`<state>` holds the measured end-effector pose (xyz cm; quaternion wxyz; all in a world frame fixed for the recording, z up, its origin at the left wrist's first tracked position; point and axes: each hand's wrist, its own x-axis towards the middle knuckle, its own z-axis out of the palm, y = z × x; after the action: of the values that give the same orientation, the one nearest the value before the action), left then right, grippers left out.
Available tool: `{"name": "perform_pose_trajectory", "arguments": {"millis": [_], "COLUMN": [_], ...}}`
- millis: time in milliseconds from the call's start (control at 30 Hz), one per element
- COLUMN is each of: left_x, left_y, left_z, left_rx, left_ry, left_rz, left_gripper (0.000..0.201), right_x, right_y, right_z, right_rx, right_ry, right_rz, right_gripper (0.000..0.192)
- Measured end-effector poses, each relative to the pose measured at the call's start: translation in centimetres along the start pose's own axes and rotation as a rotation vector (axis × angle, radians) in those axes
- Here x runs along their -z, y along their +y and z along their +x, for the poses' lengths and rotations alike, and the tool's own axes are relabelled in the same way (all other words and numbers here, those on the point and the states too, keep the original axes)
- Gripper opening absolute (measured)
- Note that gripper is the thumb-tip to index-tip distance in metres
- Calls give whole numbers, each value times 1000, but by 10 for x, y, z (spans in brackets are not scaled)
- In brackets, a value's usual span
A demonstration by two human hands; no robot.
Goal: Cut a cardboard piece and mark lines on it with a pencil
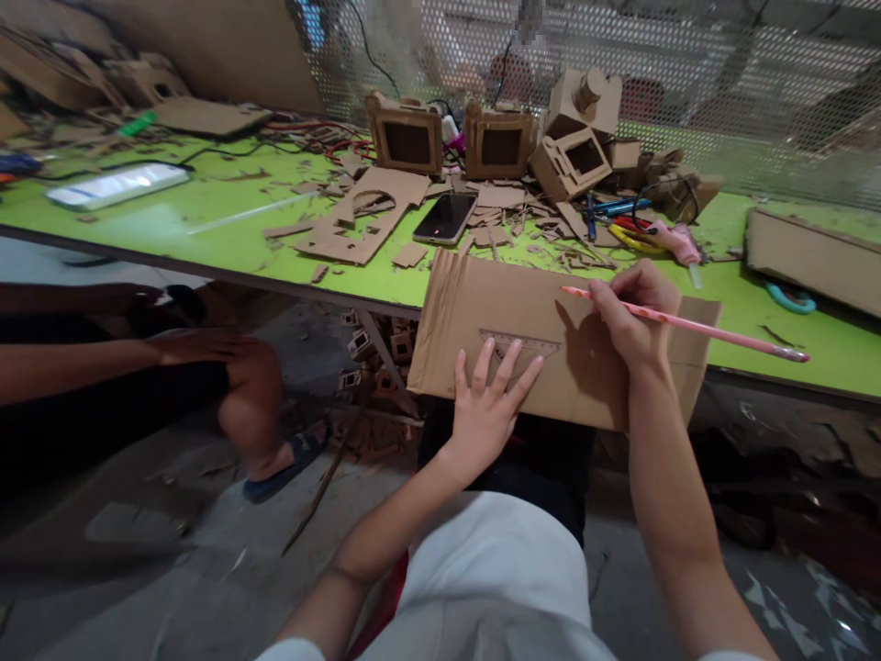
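Presently, the left hand [485, 408] lies flat with fingers spread on a sheet of cardboard [482, 312], pressing down the lower edge of a clear triangular ruler [521, 345] that rests on the sheet. The right hand [637, 317] is closed around a pink pencil [695, 326], gripped near its front end, the tip pointing left and sitting just above the ruler's upper edge; whether the tip touches the cardboard cannot be told. The cardboard sheet leans from the near edge of the green desk [206, 229] down toward the person's lap, its upper edge resting on the desk.

On the desk behind the sheet: a dark phone [446, 218] lying face up, a flat cardboard cutout [362, 220] with a round hole to its left, and many small cardboard scraps between them. Further back stand two open-fronted cardboard boxes [406, 138] side by side, with more cardboard models [574, 138] to their right. A pink glue gun [678, 243] and yellow-handled scissors [630, 240] lie near the right hand. A lit white light bar [114, 186] lies at far left. Another person's arm [103, 363] and knee show at left, beside the desk, well apart from the cardboard sheet.
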<state>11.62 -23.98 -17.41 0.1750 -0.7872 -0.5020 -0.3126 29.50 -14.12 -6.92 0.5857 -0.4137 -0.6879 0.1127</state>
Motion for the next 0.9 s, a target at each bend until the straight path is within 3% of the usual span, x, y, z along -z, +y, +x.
{"name": "perform_pose_trajectory", "arguments": {"millis": [200,333,567,767,900], "left_x": [-9,-15,-18,-19,-18], "left_y": [0,0,0,2,2], "left_z": [-1,-1,-2,-2,-1], "left_rx": [-9,-13,-14,-15,-4], "left_ry": [81,118,155,173,172], "left_rz": [29,46,36,9,1], "left_gripper": [58,56,53,45,44], "right_x": [-2,-19,-60,-62,-60], "right_y": [-1,-13,-36,-31,-30], "right_z": [0,-9,-28,-29,-29], "right_rx": [26,45,33,66,112], "right_ry": [37,89,-176,-325,-354], "right_rz": [-21,20,-22,-86,-123], "right_gripper": [35,33,34,31,32]}}
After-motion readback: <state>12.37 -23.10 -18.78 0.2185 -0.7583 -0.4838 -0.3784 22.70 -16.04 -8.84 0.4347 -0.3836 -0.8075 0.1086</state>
